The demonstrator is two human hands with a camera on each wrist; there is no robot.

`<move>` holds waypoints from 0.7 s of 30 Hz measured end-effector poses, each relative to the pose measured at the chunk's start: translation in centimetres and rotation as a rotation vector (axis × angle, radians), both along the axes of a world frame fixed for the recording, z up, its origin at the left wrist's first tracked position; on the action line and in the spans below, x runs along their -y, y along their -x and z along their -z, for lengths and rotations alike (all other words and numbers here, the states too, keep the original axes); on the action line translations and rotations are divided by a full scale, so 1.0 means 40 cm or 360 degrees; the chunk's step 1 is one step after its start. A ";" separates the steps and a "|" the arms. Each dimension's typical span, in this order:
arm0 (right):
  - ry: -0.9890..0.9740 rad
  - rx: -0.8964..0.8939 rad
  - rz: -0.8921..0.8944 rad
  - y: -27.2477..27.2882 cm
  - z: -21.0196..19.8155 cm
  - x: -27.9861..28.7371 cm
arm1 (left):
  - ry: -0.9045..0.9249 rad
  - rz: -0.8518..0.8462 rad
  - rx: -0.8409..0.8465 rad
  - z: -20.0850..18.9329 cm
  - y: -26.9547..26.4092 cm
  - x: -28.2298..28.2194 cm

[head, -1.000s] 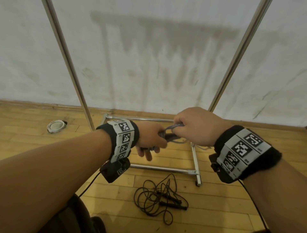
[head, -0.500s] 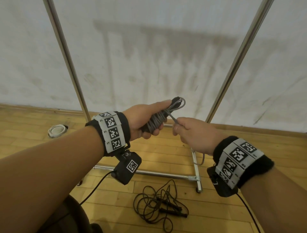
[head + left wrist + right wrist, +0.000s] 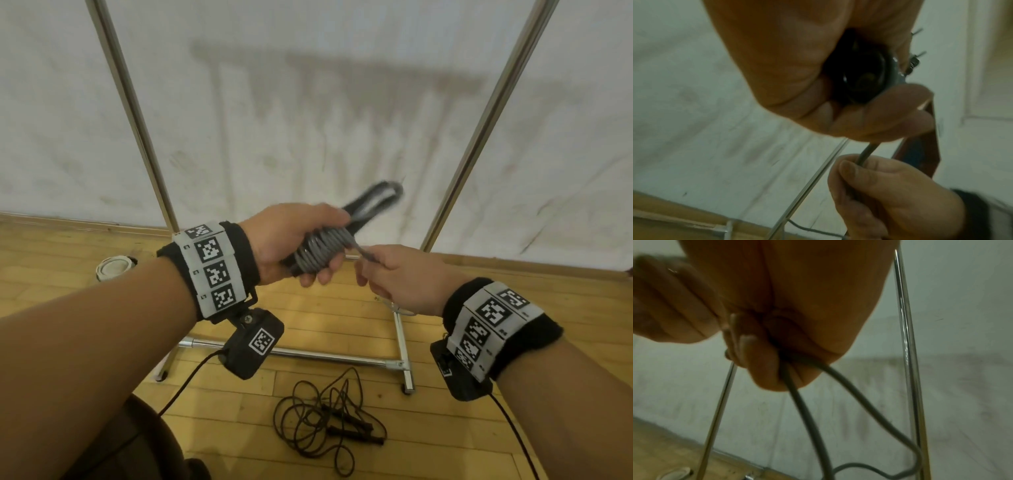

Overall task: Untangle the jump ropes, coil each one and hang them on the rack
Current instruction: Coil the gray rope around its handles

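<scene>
Head view: my left hand (image 3: 291,240) grips the coiled grey jump rope (image 3: 323,248), raised before the rack (image 3: 479,137).
Right hand (image 3: 400,277): pinches its loose end.
Black jump rope (image 3: 329,425): tangled on the near floor.

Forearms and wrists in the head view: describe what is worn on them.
Both forearms are bare, with no sleeves. Each wrist carries a black band: left wristband, right wristband, each with a pale grey panel of square black-and-white coded markers. Below each hangs a small black camera box, the left one bearing one more marker; a thin black cable trails from each.
</scene>
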State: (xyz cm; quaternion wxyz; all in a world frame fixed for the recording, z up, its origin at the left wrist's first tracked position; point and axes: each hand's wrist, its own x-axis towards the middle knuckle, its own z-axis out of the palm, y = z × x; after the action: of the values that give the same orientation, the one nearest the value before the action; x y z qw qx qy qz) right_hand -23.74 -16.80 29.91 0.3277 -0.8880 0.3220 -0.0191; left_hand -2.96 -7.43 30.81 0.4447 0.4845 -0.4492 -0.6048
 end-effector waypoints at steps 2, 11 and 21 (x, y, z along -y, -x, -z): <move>-0.0081 -0.0122 -0.0038 0.010 0.017 0.013 | -0.0083 0.0415 0.0353 0.011 0.017 -0.011; 0.0548 -0.0570 -0.0272 -0.053 0.008 -0.020 | -0.0514 0.0716 0.1502 0.091 0.094 -0.001; 0.0582 -0.0291 -0.0181 -0.052 -0.054 -0.079 | -0.0330 -0.0108 0.1149 0.097 0.003 0.045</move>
State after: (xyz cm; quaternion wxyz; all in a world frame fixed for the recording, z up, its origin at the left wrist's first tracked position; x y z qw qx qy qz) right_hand -21.66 -13.64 32.08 0.1310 -0.9474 0.2910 0.0220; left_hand -3.07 -9.23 26.93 0.2261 0.7235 -0.4972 -0.4222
